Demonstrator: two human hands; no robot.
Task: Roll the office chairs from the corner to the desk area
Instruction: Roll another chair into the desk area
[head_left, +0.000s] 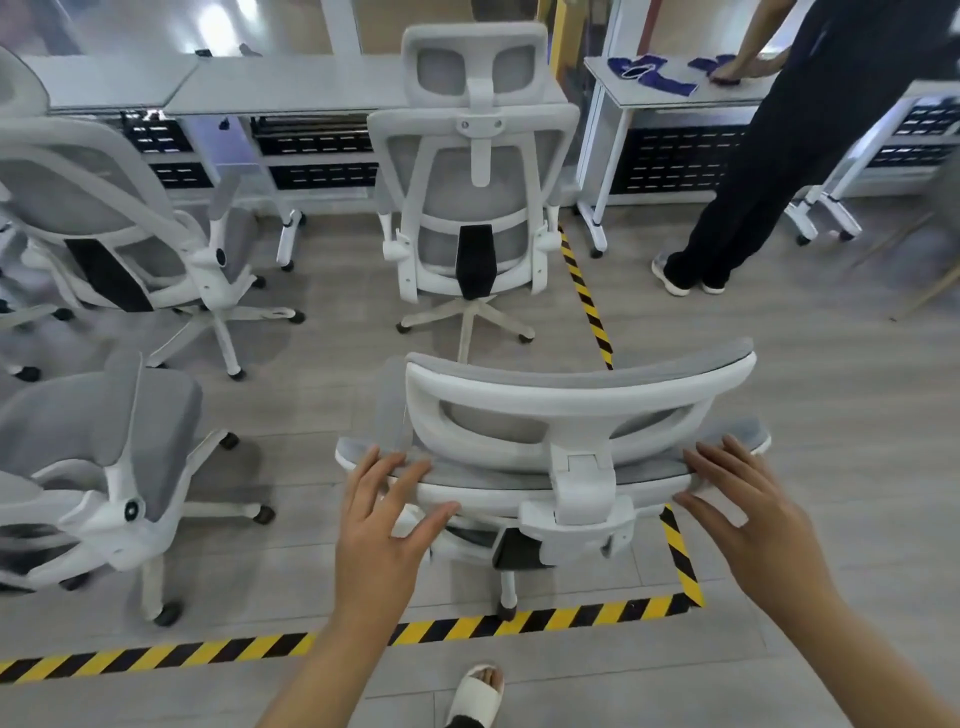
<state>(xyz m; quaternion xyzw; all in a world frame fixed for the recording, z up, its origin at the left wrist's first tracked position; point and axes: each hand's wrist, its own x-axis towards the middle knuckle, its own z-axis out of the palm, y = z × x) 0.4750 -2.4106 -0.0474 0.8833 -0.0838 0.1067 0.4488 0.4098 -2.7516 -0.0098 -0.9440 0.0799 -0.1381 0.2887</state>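
A white-framed office chair with grey mesh stands right in front of me, its back toward me. My left hand lies with spread fingers on the left of the backrest's top edge. My right hand is spread at the right end of that edge, fingers straight, touching it or just off it. A second chair of the same kind faces the grey desks ahead. Two more chairs stand at the left, one farther and one nearer.
Yellow-and-black floor tape runs forward from a corner under my chair and another strip crosses in front of my sandalled foot. A person in dark clothes stands at a small desk at the right. Bare floor lies to the right.
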